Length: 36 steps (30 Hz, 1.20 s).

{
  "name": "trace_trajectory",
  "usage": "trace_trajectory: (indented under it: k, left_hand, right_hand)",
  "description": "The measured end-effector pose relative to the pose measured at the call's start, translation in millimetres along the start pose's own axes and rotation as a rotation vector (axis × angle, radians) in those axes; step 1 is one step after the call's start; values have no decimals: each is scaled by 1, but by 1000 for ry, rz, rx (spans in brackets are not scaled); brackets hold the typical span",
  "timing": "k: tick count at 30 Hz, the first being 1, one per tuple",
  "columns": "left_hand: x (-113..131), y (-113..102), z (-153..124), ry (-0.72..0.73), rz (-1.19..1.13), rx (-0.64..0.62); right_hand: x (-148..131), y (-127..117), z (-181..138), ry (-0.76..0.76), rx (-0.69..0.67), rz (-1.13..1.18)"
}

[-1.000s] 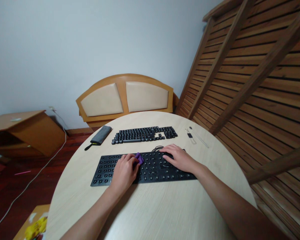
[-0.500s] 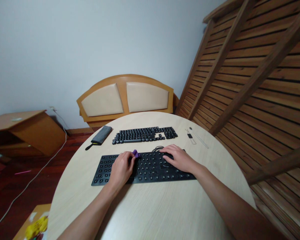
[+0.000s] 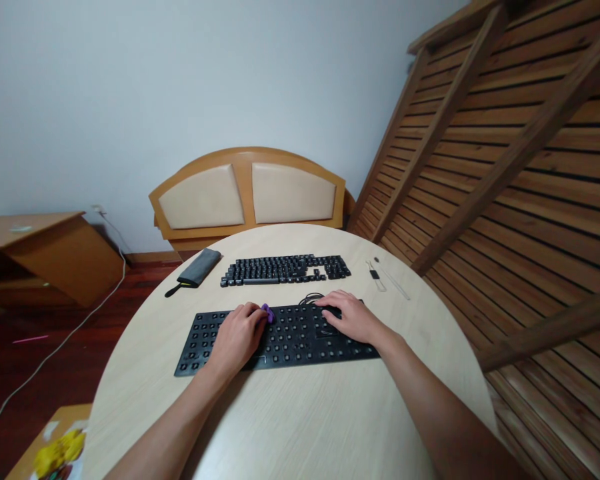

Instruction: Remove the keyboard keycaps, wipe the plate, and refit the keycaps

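Note:
A black keyboard base (image 3: 300,337) with its keycaps off lies on the round pale wooden table (image 3: 300,420). My left hand (image 3: 237,337) rests on its middle, fingers closed round a small purple object (image 3: 267,312) that pokes out at the fingertips. My right hand (image 3: 350,317) lies flat on the right part of the base, fingers stretched out. The removed keycaps (image 3: 285,269) sit laid out in keyboard order farther back on the table.
A grey pouch (image 3: 197,269) lies at the back left of the table, and small wire tools (image 3: 377,275) at the back right. A padded headboard (image 3: 247,193) leans on the wall behind. A wooden slatted frame (image 3: 505,153) stands to the right. A cabinet (image 3: 45,257) sits at left.
My left hand has slid left and back along the keyboard base with the purple object. The right hand has stayed in place. The view has shifted slightly.

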<state>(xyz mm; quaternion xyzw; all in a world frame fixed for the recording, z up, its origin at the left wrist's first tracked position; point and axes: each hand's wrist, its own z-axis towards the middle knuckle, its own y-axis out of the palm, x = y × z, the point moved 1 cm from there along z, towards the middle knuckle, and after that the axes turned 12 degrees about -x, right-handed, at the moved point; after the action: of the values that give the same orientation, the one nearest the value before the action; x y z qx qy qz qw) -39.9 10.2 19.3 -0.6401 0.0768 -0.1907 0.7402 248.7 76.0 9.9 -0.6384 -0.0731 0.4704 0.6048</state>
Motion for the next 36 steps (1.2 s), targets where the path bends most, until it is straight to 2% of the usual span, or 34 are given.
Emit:
trace_trajectory:
  k: [3,8,16,21,28,36]
  left_hand:
    - [2,-1,1,33,-15,31]
    - [19,0,11,97,-58,87]
    - [69,6,63,277,-148,25]
    - [87,17,86,350,-68,-60]
    - [93,20,84,322,53,-129]
    - [93,8,71,147,171,-174]
  right_hand:
    - [0,-4,-5,1,57,57]
    - [13,-12,-14,122,269,138]
    - [26,-5,-16,108,189,170]
    - [29,-1,-15,104,182,142]
    - [30,0,-15,86,177,131]
    - [28,-2,-15,86,150,97]
